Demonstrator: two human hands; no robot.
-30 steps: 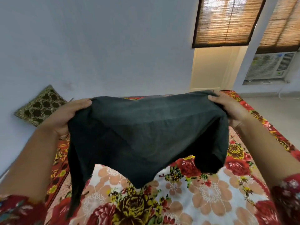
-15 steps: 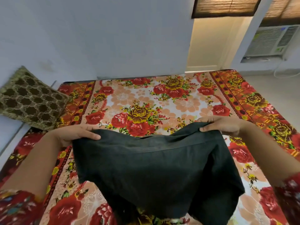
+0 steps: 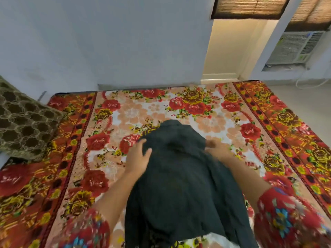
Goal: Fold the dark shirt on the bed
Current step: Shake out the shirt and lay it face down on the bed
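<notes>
The dark shirt (image 3: 179, 185) hangs in a bunched, narrow heap between my arms, over the middle of the bed (image 3: 268, 133) with its red floral cover. My left hand (image 3: 138, 158) grips the shirt's upper left edge, fingers curled over the cloth. My right hand (image 3: 215, 146) holds the upper right edge and is blurred by motion. The shirt's top bulges up past both hands and its lower part drapes toward me, hiding the bed beneath.
A brown patterned cushion (image 3: 23, 122) leans against the wall at the bed's left edge. A grey wall runs along the far side of the bed. An air conditioner unit (image 3: 293, 47) sits low at the back right, beside bare floor.
My hands have come closer together and lowered, moving the shirt forward over the bed. The shirt, earlier spread wide between them, is now bunched into a narrow heap.
</notes>
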